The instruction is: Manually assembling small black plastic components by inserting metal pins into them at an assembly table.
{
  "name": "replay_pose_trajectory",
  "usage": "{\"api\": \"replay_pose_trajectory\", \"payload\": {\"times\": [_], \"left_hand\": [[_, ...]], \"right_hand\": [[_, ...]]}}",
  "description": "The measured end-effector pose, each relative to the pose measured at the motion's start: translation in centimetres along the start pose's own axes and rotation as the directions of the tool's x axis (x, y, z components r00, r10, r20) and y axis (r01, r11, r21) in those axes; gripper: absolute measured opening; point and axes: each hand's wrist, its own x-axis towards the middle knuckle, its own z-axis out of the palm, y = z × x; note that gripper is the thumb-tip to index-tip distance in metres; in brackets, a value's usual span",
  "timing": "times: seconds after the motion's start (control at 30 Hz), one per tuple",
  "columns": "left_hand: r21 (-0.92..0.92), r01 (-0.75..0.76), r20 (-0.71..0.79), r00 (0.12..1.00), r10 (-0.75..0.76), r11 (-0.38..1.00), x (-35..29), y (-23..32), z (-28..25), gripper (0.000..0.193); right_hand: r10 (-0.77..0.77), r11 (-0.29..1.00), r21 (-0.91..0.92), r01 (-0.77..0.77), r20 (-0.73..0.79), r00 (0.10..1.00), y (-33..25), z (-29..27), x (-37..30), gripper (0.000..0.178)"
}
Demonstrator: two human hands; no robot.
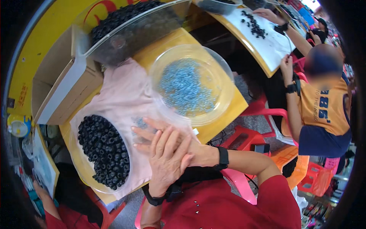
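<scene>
My right hand (pixel 146 131) reaches in from the right with fingers spread over a pink cloth (pixel 126 91). Under and beside its fingertips lies a small patch of tiny blue-silver pieces (pixel 139 122), too small to name. Across the back of it rests my left hand (pixel 166 152), fingers stretched out flat; nothing shows in its grip. Just beyond, a clear round plastic tub (pixel 225 97) contains many similar blue-silver pieces (pixel 183 86). Left of my hands, a clear tub (pixel 127 160) is full of small black parts with holes (pixel 103 147). My right palm is hidden.
A cardboard box (pixel 72 82) and a clear bin (pixel 152 32) of black parts stand at the back of the yellow table (pixel 225 126). At right, a person (pixel 324 110) works at a white-topped table (pixel 263 49) with black parts. Another person's hand (pixel 41 189) is lower left.
</scene>
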Motion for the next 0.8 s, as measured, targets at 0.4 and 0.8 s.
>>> {"api": "replay_pose_trajectory", "payload": {"times": [0.4,0.8], "left_hand": [[-0.013,0.063,0.057,0.996,-0.062,0.998,-0.1,-0.2,0.1,0.042],[-0.106,0.057,-0.013,0.998,-0.059,0.993,0.3,-0.5,0.5,0.039]], "right_hand": [[0.008,0.938,-0.341,0.057,0.185,0.983,0.2,0.8,1.1,0.071],[0.119,0.844,-0.536,0.024,0.229,0.966,1.5,2.2,1.4,0.068]]}}
